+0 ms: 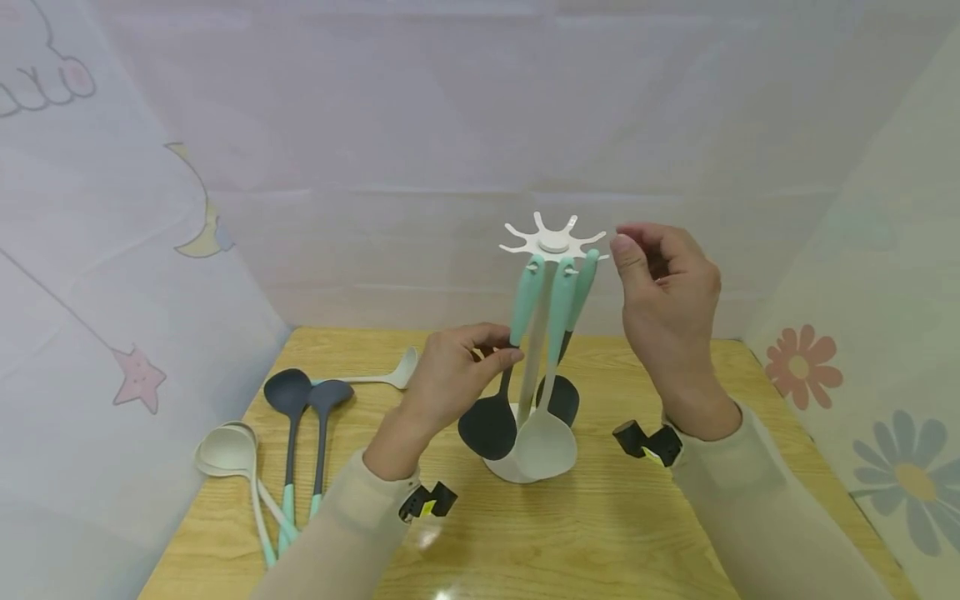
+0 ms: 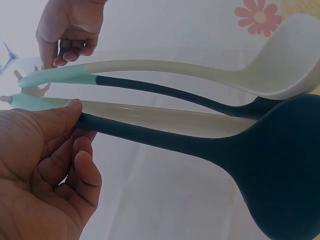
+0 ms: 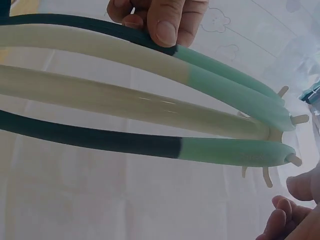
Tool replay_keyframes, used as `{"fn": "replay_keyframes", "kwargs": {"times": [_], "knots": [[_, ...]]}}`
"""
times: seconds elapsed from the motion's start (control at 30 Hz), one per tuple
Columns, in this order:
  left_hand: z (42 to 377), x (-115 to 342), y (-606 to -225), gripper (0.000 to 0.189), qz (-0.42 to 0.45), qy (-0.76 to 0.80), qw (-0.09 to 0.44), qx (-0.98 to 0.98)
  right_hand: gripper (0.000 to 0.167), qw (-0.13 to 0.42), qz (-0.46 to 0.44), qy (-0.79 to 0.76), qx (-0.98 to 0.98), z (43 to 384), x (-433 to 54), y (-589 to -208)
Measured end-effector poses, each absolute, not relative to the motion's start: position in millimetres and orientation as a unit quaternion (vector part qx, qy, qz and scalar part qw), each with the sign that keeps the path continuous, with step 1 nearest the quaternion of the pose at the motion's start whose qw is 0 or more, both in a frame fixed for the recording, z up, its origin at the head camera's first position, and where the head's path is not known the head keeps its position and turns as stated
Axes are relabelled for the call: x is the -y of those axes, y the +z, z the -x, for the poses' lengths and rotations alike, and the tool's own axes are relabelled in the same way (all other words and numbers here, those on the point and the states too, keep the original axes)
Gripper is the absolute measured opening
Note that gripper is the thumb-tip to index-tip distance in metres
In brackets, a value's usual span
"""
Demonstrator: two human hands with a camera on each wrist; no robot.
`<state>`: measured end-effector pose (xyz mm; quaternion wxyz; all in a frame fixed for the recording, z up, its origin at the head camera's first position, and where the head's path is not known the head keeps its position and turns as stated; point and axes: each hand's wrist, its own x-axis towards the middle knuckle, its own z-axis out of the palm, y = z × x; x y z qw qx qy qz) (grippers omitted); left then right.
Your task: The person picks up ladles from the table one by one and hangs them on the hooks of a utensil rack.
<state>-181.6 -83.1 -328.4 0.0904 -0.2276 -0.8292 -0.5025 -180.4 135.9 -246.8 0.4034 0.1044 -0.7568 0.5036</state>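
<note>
Three kitchen tools hung on a white rack [image 1: 553, 242], green handles at the top, wide heads down low. On the left side of the rack, a dark scoop [image 1: 487, 427], held in the left hand [image 1: 467, 367]. Left thumb [image 2: 55, 117] on one side of the handle, a finger on the other, in a narrow pinch right at the join of green and dark. Other left fingers [image 2: 87, 180] bent in toward the palm.

On the near side of the rack, a white ladle [image 1: 547, 446], hung by a hook [image 3: 300, 119]. Farther back and to the right, a second dark scoop [image 1: 567, 400], hung the same way.

Up high, at the right of the rack's top, the right hand [image 1: 671, 287], holding nothing. Right fingers [image 3: 282, 220] loosely bent, with just a small space from the right thumb [image 3: 302, 189]. Very near the hooks, but apart from them in the right wrist view.

Over on the left of the wooden surface [image 1: 637, 533], two dark spoons [image 1: 287, 392] lying side by side, heads far, green handles near. Left of those, two white spoons [image 1: 225, 450], one partly over the other. At the far side, one small white scoop [image 1: 405, 369], lying sideways, head to the right.
</note>
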Motion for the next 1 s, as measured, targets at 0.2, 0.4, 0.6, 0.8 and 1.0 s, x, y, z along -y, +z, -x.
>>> {"fn": "replay_keyframes", "kwargs": {"times": [0.2,0.4,0.6,0.8,1.0], "knots": [[181,82,-329,0.018,0.233,-0.496,0.094,0.831,0.023,0.445,-0.105,0.516,0.725,177,-134,-250],[182,83,-328,0.015,0.237,-0.497,0.105,0.828,0.012,0.486,-0.187,0.484,0.703,166,-119,-254],[182,84,-327,0.014,0.239,-0.492,0.107,0.83,0.012,0.477,-0.209,0.427,0.739,162,-107,-255],[181,84,-327,0.014,0.242,-0.498,0.107,0.826,0.008,0.492,-0.198,0.41,0.742,163,-104,-254],[180,83,-328,0.014,0.241,-0.502,0.109,0.823,0.005,0.49,-0.21,0.416,0.737,164,-106,-254]]}}
